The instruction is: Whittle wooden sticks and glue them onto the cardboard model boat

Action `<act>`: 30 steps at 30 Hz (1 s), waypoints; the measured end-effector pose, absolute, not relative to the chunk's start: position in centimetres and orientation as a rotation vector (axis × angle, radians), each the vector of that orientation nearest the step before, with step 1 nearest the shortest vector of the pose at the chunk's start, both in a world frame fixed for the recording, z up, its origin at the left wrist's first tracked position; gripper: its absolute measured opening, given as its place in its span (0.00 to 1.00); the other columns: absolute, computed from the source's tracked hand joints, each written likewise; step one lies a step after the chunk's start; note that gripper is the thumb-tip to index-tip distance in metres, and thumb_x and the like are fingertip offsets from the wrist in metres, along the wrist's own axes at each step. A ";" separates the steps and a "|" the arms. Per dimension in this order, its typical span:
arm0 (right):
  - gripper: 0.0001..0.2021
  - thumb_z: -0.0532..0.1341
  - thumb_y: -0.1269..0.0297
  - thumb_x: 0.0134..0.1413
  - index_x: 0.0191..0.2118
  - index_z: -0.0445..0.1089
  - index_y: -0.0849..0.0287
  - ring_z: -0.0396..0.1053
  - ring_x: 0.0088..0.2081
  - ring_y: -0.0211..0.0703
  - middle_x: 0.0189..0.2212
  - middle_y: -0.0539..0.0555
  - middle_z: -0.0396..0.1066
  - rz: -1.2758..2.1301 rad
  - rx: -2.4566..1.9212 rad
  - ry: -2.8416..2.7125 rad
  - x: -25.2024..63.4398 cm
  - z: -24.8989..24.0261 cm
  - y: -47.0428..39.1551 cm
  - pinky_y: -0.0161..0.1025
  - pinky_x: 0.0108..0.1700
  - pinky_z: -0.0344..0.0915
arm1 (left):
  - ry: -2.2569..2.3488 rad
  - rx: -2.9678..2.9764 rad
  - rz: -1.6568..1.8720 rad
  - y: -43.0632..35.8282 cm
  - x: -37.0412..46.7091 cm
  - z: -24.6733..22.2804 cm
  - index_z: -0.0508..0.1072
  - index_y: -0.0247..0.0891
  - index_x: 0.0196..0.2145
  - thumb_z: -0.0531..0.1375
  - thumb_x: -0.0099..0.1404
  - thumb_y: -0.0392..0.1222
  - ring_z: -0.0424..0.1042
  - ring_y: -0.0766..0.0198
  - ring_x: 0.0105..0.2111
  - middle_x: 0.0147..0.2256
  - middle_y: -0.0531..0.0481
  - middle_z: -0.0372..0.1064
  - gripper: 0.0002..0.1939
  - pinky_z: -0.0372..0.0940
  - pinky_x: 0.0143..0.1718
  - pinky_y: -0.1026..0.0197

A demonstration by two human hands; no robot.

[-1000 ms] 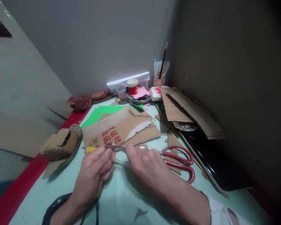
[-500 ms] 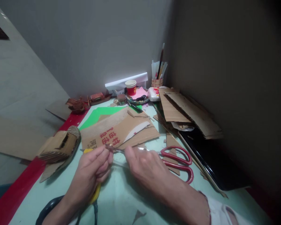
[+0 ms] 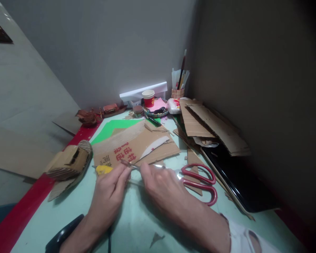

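My left hand [image 3: 112, 186] is closed near the middle of the table, its fingertips pinched at the tip of a thin tool [image 3: 135, 166]. What else it may hold is hidden. My right hand [image 3: 162, 182] is wrapped round that tool's shaft, just right of the left hand. A yellow glue gun [image 3: 103, 170] lies partly behind my left hand. Red-handled scissors [image 3: 198, 179] rest beyond my right hand, their blades partly covered by it. Behind both hands lies a printed cardboard sheet [image 3: 152, 144].
A cardboard boat shape [image 3: 68, 163] sits at the left. Stacked cardboard [image 3: 213, 123] and a black tablet-like slab [image 3: 239, 182] are at the right. A paper cup [image 3: 149, 99] and a brush holder [image 3: 177, 93] stand at the back.
My left hand has shifted slightly right and turned, covering more of the yellow glue gun. The tool's tip shows more clearly. My right hand has barely moved.
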State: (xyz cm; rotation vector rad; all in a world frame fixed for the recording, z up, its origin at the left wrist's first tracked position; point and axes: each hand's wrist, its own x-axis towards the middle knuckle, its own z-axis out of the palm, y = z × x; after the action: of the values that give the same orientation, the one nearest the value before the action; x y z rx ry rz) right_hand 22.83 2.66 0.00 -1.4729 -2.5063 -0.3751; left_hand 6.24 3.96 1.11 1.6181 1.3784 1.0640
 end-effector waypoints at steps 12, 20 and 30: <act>0.13 0.48 0.83 0.57 0.41 0.55 0.58 0.67 0.22 0.44 0.24 0.50 0.66 -0.367 -1.409 -2.520 23.8 1.2 2.8 0.41 0.22 0.43 | 1.058 1.000 1.083 4.0 6.4 1.6 0.65 0.37 0.22 0.66 0.61 0.50 0.38 0.73 0.18 0.18 0.62 0.44 0.20 0.40 0.16 0.70; 0.13 0.49 0.84 0.55 0.39 0.55 0.57 0.67 0.21 0.44 0.23 0.50 0.66 -0.365 -1.412 -2.528 23.7 0.9 2.8 0.40 0.21 0.42 | 0.972 0.971 1.009 4.3 5.8 1.9 0.66 0.37 0.22 0.64 0.63 0.50 0.37 0.73 0.18 0.18 0.62 0.42 0.19 0.39 0.16 0.69; 0.12 0.49 0.83 0.56 0.40 0.55 0.58 0.66 0.20 0.44 0.23 0.51 0.67 -0.399 -1.438 -2.504 23.2 0.4 2.9 0.41 0.21 0.41 | 1.075 1.095 0.966 4.2 5.8 0.4 0.69 0.36 0.22 0.63 0.65 0.51 0.44 0.74 0.17 0.17 0.61 0.47 0.19 0.41 0.17 0.69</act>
State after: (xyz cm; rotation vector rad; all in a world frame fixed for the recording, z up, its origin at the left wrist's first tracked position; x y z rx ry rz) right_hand 23.19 2.85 0.39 -1.4381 -2.5036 -0.3994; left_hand 5.84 4.20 0.39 1.0947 1.0746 0.9661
